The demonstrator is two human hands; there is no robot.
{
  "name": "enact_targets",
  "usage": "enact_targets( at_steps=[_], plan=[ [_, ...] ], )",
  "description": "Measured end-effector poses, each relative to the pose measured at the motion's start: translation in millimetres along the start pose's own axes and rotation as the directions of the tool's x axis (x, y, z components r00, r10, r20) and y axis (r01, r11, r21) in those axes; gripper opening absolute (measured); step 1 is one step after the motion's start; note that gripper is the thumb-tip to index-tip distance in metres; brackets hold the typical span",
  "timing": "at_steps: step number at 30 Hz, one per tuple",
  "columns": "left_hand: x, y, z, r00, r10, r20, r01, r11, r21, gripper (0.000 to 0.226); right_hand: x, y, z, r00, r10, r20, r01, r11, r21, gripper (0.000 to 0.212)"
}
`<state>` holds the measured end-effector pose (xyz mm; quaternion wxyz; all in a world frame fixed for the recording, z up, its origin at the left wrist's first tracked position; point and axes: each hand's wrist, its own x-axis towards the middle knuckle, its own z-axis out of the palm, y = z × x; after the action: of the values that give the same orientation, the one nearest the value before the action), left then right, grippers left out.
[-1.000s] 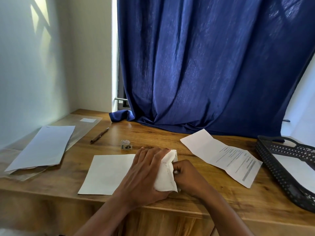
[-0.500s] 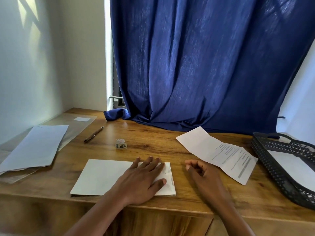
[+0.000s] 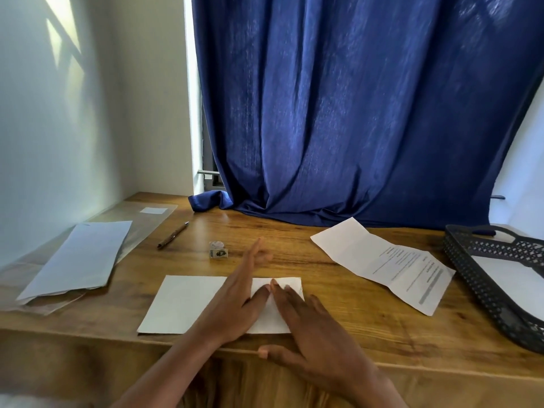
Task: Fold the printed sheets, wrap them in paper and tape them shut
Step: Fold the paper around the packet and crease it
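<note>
Now, L hand [image 3: 235, 304]: fingers straight, laid flat on white folded paper wrap [image 3: 188, 304].
R hand [image 3: 312, 328]: fingers straight, pressed on wrap; nothing gripped.
Wooden table [image 3: 338, 325]: wrap lain at front edge.

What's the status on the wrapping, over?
Left hand and right hand flat, pressing white wrap paper. Printed sheet lies unwrapped. Nothing blocking.

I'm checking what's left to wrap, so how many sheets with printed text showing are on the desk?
1: the printed sheet, creased and unfolded, lies right of the hands, beside the black basket. Other papers show only blank faces, so more print may be hidden.
</note>
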<state>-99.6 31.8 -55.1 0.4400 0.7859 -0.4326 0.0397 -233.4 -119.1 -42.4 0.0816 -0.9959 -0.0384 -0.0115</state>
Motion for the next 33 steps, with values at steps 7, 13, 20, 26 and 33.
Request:
enact_targets(
  at_steps=[7, 13, 20, 26, 33],
  plan=[
    [-33, 4, -33, 0.992, 0.101, 0.073, -0.116, 0.962, 0.247, 0.053, -3, 11, 8, 0.999, -0.009, 0.045, 0.015, 0.990, -0.139, 0.101],
    [-76, -12, -78, 0.903, -0.190, 0.386, -0.097, 0.784, 0.613, 0.096, -30, 20, 16, 0.986, -0.046, -0.163, 0.014, 0.981, -0.193, 0.075],
    [-112, -49, -104, 0.971, 0.036, 0.235, -0.142, 0.882, 0.449, 0.087, -54, 33, 22, 0.954, -0.100, -0.282, 0.072, 0.992, -0.108, 0.063],
    [-101, -26, -109, 1.000, -0.022, -0.014, 0.023, 0.998, 0.066, 0.036, -64, 38, -19, 0.930, 0.081, -0.357, 0.029, 0.956, 0.293, 0.052],
    [-44, -7, -100, 0.934, -0.245, -0.258, 0.168, 0.943, -0.288, 0.034, -29, 40, -62, 0.796, 0.442, -0.413, 0.081, 0.599, 0.796, 0.033]
  ],
)
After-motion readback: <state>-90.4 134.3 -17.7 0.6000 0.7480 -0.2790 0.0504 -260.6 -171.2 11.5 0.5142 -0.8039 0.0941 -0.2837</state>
